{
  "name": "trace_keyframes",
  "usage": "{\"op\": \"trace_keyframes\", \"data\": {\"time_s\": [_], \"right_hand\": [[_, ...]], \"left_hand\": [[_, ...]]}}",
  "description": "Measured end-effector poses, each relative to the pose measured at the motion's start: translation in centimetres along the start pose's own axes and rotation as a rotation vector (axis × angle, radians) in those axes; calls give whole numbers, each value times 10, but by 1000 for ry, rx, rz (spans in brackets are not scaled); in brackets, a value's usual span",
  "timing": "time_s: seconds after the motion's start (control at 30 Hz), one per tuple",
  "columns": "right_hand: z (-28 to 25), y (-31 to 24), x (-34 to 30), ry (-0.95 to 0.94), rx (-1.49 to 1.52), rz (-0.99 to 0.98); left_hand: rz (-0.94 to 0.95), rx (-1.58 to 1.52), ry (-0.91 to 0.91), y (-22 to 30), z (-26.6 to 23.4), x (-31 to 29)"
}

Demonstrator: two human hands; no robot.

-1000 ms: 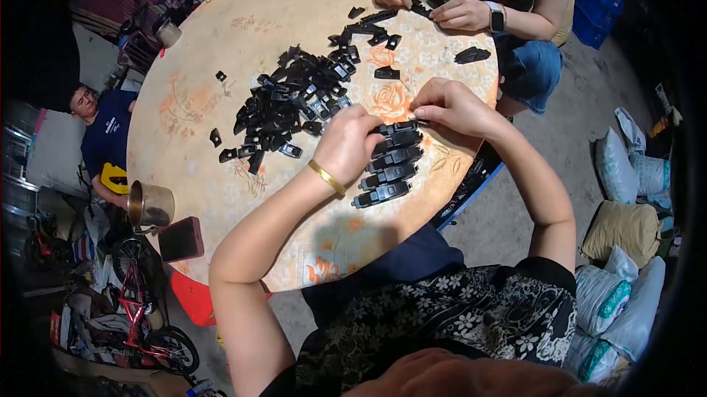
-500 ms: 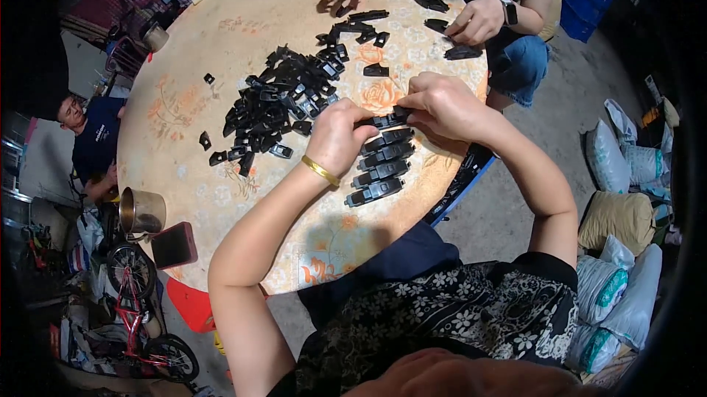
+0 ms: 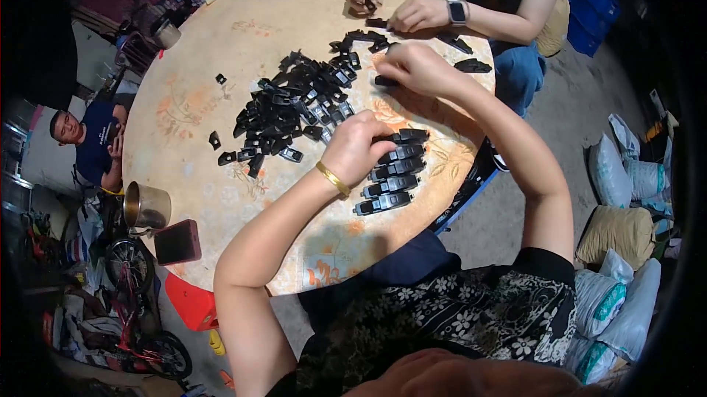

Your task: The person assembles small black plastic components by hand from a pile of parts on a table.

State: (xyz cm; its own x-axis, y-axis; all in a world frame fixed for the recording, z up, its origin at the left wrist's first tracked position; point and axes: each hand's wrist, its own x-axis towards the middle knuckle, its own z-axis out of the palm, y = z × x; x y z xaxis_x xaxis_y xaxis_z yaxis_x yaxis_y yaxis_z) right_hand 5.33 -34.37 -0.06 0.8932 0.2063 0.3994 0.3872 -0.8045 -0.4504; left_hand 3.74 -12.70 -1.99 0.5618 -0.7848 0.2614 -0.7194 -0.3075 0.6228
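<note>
My left hand [image 3: 356,148] has thumb and fingers closed on the left end of a black plastic clip-like part [image 3: 409,135]. That part is the farthest in a neat row of several similar black parts [image 3: 390,185] lying side by side on the table near me. Farther off, my right hand [image 3: 423,71] is bent down with its fingertips at a small loose black piece [image 3: 385,81]; the fingers partly cover it. A large heap of small black plastic pieces [image 3: 294,99] lies left of both hands.
The round table has a floral cover [image 3: 191,169]. Across it, another person's hands [image 3: 417,14] handle black parts. A metal pot [image 3: 147,205] and a phone [image 3: 177,242] stand at the left edge. A second person [image 3: 96,139] sits at left. White sacks [image 3: 626,301] lie on the right.
My right hand has left the farthest part of the row and moved away from me to the loose piece. My left hand stays on that part. The co-worker's hands have moved closer together.
</note>
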Motion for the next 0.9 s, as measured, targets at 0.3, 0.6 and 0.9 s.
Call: {"op": "trace_keyframes", "data": {"time_s": [0.3,0.6,0.9], "right_hand": [[46,41,99,48,-644,166],[10,-46,9,22,35,238],[-7,-38,-26,-32,95,228]], "left_hand": [[55,-38,86,-7,0,-7],[-13,49,314,-3,2,-6],[85,176,223,-17,3,-8]]}}
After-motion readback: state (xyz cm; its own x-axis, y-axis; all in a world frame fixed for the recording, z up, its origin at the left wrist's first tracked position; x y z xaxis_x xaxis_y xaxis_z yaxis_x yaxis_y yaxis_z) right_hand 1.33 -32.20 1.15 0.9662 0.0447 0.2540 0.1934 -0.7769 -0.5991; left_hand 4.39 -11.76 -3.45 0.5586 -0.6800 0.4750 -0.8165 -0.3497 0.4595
